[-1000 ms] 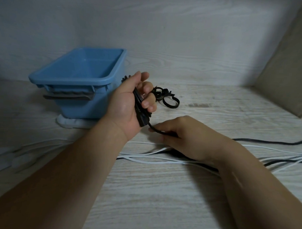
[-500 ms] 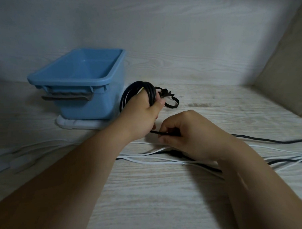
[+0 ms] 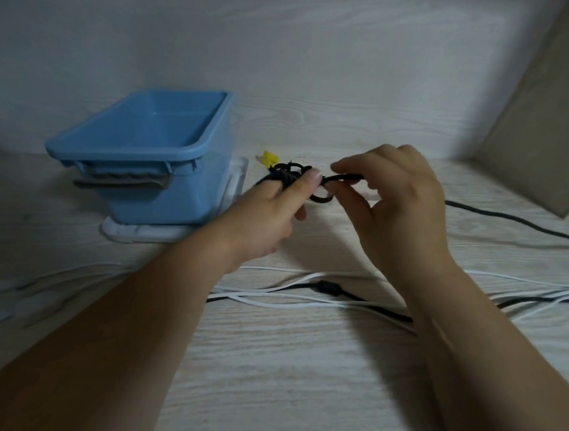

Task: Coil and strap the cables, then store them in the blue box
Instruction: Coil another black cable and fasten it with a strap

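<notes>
My left hand (image 3: pixel 270 215) grips a small coil of black cable (image 3: pixel 286 176) wound round its fingers, just right of the blue box (image 3: pixel 150 152). Thumb and forefinger of my right hand (image 3: pixel 396 203) pinch the same black cable (image 3: pixel 342 177) close to the coil. From there the cable runs behind my right hand and trails off to the right across the table (image 3: pixel 515 220). The blue box is open, with nothing visible inside. Black straps (image 3: pixel 322 199) lie on the table behind my hands, partly hidden.
Several white cables (image 3: pixel 274 298) and another black cable (image 3: pixel 332 288) lie stretched across the wooden table under my forearms. A white lid (image 3: pixel 137 234) sits under the box. A small yellow item (image 3: pixel 269 157) lies behind the coil. A beige panel (image 3: pixel 544 127) stands at the right.
My right hand has lifted off the table and moved up and away to meet the left hand at the coil. The left hand has turned and another loop of black cable sits on it.
</notes>
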